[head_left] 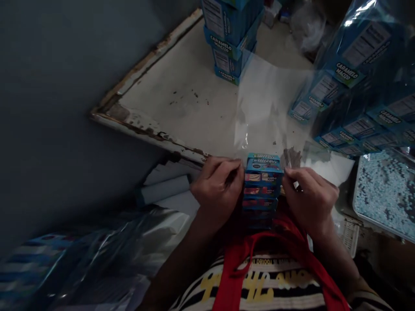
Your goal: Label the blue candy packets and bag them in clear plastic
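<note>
A stack of blue candy boxes (262, 190) marked "Caramelo" stands against my body at the table's near edge. From its far side a clear plastic bag (259, 112) stretches flat over the tabletop. My left hand (218, 183) is closed in a pinch at the stack's left side, on what looks like the bag's edge. On the opposite side my right hand (309, 192) pinches the plastic too, thumb and forefinger together. Whether the boxes are inside the bag cannot be made out.
On the worn white table (155, 103) stands a taller pile of blue boxes (227, 47). Plastic-wrapped boxes (353, 95) fill the right side. Below them is a tray of small blue and white pieces (385, 190). More wrapped packs (81, 268) lie at lower left.
</note>
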Tool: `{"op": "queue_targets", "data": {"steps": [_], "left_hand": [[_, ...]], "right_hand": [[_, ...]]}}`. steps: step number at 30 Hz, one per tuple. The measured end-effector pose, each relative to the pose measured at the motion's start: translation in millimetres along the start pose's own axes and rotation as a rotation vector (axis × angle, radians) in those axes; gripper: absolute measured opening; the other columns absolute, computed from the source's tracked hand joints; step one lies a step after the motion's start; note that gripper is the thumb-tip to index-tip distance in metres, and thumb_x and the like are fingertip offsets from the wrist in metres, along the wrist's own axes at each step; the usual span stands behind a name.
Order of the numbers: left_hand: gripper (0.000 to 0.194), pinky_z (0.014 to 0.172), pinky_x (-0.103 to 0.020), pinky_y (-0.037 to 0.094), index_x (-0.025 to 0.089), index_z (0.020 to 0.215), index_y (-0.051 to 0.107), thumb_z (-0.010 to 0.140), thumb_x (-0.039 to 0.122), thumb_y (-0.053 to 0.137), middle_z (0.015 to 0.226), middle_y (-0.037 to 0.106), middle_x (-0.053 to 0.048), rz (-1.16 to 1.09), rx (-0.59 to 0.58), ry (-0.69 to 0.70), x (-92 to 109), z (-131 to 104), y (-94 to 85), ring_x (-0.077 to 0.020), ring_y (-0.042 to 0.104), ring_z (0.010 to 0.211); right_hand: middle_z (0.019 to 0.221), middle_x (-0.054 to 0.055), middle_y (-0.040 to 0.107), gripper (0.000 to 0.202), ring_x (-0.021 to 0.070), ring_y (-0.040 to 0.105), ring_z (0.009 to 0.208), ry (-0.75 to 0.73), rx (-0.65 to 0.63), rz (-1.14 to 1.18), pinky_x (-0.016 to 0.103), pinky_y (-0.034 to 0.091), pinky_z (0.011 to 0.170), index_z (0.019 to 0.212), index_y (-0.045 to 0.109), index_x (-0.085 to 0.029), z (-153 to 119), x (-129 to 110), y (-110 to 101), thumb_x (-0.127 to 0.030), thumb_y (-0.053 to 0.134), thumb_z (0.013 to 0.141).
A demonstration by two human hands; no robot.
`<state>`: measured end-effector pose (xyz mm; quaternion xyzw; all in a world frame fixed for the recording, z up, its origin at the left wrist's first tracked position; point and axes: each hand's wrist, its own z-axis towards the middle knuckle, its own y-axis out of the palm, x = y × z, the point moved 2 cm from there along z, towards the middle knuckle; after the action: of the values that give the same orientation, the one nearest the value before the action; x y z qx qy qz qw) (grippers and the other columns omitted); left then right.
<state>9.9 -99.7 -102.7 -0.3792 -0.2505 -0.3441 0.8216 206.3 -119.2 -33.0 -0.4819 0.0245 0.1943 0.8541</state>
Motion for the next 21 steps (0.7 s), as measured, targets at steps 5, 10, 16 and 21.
{"op": "queue_targets", "data": {"steps": [5, 10, 16, 21], "left_hand": [[0.024, 0.077, -0.024, 0.059, 0.021, 0.105, 0.076, 0.085, 0.007, 0.083, 0.093, 0.076, -0.001, 0.047, 0.189, 0.206, -3.8, -27.9, 2.0, -0.0135, 0.072, 0.080], [0.029, 0.075, -0.026, 0.058, 0.019, 0.107, 0.074, 0.083, 0.004, 0.084, 0.094, 0.073, -0.003, 0.101, 0.258, 0.298, -6.2, -30.2, 3.0, -0.0141, 0.070, 0.081], [0.030, 0.073, -0.027, 0.058, 0.021, 0.107, 0.073, 0.083, 0.006, 0.084, 0.093, 0.075, -0.001, 0.173, 0.216, 0.360, -9.9, -35.7, -8.0, -0.0142, 0.071, 0.077], [0.032, 0.076, -0.029, 0.060, 0.021, 0.104, 0.072, 0.080, 0.004, 0.086, 0.093, 0.075, -0.002, 0.157, 0.135, 0.347, -22.0, -58.2, -18.3, -0.0165, 0.074, 0.081]], "right_hand": [[0.104, 0.008, 0.085, 0.024, 0.0182, 0.082, 0.088, -0.279, 0.075, 0.030, 0.028, 0.062, 0.080, 0.116, 0.076, -0.019, -35.1, 14.3, 2.5, -0.010, 0.078, 0.094], [0.113, 0.011, 0.084, 0.034, 0.0206, 0.081, 0.101, -0.311, 0.071, 0.083, 0.031, 0.064, 0.088, 0.129, 0.074, -0.016, -46.9, 23.8, 7.3, -0.009, 0.077, 0.095], [0.112, 0.007, 0.085, 0.034, 0.0200, 0.081, 0.099, -0.293, 0.110, 0.132, 0.033, 0.066, 0.085, 0.132, 0.072, -0.022, -52.9, 25.7, 15.2, -0.013, 0.071, 0.100], [0.099, 0.007, 0.084, 0.029, 0.0198, 0.079, 0.087, -0.313, 0.072, 0.168, 0.033, 0.063, 0.076, 0.126, 0.069, -0.020, -57.9, 25.4, 30.3, -0.014, 0.072, 0.098]]}}
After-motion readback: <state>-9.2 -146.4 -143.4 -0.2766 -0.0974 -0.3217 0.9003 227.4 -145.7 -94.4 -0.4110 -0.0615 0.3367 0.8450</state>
